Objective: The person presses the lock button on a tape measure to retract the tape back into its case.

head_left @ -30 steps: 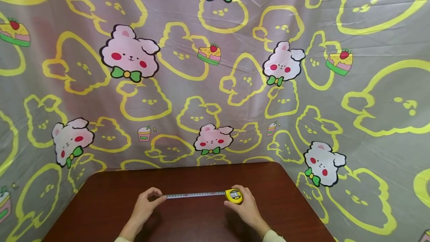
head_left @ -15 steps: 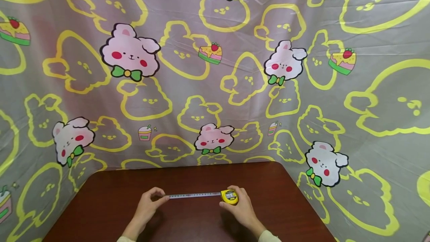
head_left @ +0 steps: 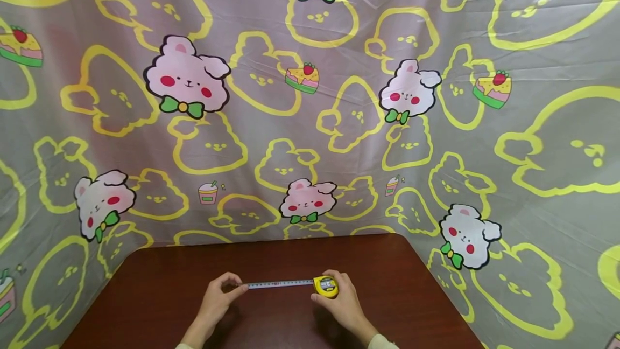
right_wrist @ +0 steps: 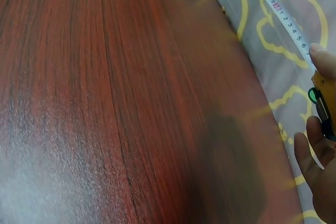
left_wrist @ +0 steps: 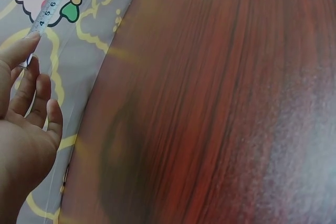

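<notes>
A yellow tape measure (head_left: 325,286) is gripped by my right hand (head_left: 342,302), its thumb in front and fingers behind the case. From the case a white blade (head_left: 281,284) stretches leftward, nearly level, above the table. My left hand (head_left: 217,300) pinches the blade's free end between thumb and index finger. In the left wrist view the blade (left_wrist: 52,4) runs up and away from the thumb, and the other fingers are loosely bent. The right wrist view shows the tape case (right_wrist: 325,100) at the right edge, partly cut off, with a green spot and a black clip.
Beneath both hands lies a dark red-brown wooden table (head_left: 271,252) with rounded far corners. A grey curtain (head_left: 271,128) printed with yellow outlines and white rabbit heads surrounds it at the back and sides. Hand shadows fall on the tabletop.
My right hand has moved left with the tape case, and my left hand has shifted slightly right. The stretch of blade between them has become shorter.
</notes>
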A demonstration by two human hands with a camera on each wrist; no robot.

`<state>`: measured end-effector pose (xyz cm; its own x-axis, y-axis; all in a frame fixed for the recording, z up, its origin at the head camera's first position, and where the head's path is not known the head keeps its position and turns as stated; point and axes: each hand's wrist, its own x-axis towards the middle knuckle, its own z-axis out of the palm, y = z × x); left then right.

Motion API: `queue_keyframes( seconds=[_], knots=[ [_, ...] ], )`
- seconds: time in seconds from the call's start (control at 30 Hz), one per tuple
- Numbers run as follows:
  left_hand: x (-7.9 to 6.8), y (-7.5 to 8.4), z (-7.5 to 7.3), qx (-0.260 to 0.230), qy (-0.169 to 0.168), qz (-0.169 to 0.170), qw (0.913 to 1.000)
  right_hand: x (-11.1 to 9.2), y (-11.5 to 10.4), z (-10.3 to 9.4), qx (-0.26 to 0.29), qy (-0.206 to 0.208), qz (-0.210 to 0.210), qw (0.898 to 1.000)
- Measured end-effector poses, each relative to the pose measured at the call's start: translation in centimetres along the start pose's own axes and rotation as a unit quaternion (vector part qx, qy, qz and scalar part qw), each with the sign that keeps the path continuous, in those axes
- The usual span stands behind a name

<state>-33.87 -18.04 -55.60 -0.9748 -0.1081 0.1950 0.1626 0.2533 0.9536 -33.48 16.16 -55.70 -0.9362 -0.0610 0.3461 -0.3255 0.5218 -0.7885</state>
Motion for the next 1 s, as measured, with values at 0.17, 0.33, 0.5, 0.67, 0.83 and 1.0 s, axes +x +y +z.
queue_keyframes(
  seconds=[0.17,0.33,0.5,0.67,0.83,1.0],
  knots=[
    [-0.1,0.2,0.5,-0.006,-0.003,0.005,1.0000,0.0,-0.1,0.4,0.001,-0.007,-0.004,1.000],
    [-0.3,0.2,1.1,-0.007,-0.004,0.012,0.9999,-0.1,-0.4,0.9,0.005,-0.006,-0.006,1.000],
    [-0.1,0.0,1.8,-0.001,0.001,0.014,0.9999,-0.2,-0.7,1.2,0.010,-0.005,-0.007,1.000],
    [-0.1,0.0,2.3,-0.011,0.007,0.010,0.9999,-0.3,-0.8,1.4,0.014,-0.003,-0.008,1.000],
    [-0.3,0.0,2.5,-0.028,0.001,0.008,0.9996,-0.3,-0.9,1.5,0.016,-0.001,-0.007,1.000],
    [-0.4,0.1,2.7,-0.029,0.000,0.013,0.9995,-0.2,-0.9,1.9,0.018,-0.006,-0.005,1.000]
  ],
)
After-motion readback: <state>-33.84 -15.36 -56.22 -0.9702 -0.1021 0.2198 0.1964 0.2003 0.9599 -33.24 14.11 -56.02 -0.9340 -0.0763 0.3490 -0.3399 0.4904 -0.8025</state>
